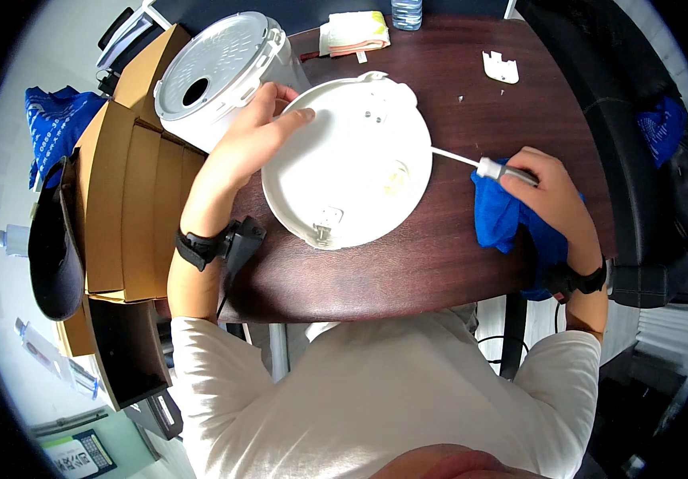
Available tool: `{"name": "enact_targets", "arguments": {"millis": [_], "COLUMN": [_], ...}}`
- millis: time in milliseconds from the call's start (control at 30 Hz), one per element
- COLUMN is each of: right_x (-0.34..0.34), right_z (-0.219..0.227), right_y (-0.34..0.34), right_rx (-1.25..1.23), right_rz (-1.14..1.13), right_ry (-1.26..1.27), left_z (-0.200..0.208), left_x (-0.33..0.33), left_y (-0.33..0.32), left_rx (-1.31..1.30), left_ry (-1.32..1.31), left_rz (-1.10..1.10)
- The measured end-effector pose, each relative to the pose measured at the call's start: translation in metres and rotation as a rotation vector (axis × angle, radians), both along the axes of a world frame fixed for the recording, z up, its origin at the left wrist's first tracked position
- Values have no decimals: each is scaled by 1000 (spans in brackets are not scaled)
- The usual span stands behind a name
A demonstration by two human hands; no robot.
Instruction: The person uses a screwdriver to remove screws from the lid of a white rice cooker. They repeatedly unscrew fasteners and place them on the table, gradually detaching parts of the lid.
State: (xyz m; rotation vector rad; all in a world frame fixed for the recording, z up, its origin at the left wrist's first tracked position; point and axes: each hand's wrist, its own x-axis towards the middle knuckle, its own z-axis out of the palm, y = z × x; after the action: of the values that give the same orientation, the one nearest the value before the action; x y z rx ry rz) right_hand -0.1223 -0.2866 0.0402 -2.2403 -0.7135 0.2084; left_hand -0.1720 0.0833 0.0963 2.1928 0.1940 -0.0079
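Observation:
My left hand [257, 132] grips a round white plastic lid [332, 160] at its upper left rim, thumb on the face and fingers partly hidden behind it. My right hand [547, 188] is closed round the grey and white handle of a screwdriver [487, 168]. Its thin shaft points left, and the tip meets or overlaps the lid's right edge; whether it touches I cannot tell. Below the right hand lies a blue cloth [497, 215]. Behind my left hand stands a white rice-cooker-like pot body [280, 68] with a pale perforated round cover [228, 60].
A small white plastic piece [501, 68] lies at the far right of the dark wooden table [408, 275], with tiny screw-like bits [461, 99] near it. Folded cloths [353, 33] and a water bottle [406, 14] stand at the back. Cardboard boxes [132, 191] flank the left side.

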Motion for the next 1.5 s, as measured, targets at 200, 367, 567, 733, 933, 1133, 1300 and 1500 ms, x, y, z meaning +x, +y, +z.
{"name": "enact_targets", "arguments": {"millis": [200,367,567,733,933,1133,1300,1500], "right_x": [-4,-6,17,27,24,25,24,23], "right_z": [2,10,9,1,-26,-30,-30,-31], "right_y": [0,6,33,63,68,68,66,66], "right_rx": [185,324,541,713,661,689,701,748], "right_rz": [-38,-92,-50,-35,12,33,48,44], "right_ry": [56,318,466,603,647,693,700,698], "left_z": [-15,-19,-13,-5,-13,-5,-9,-9], "left_x": [8,18,43,46,58,56,61,62], "left_y": [-15,-27,-40,-50,-34,-40,-39,-38], "left_rx": [-26,-98,85,125,179,233,214,205], "left_ry": [-99,-453,-769,-732,-761,-698,-744,-738], "left_rz": [-61,-26,19,61,-5,-34,-24,-21]}}
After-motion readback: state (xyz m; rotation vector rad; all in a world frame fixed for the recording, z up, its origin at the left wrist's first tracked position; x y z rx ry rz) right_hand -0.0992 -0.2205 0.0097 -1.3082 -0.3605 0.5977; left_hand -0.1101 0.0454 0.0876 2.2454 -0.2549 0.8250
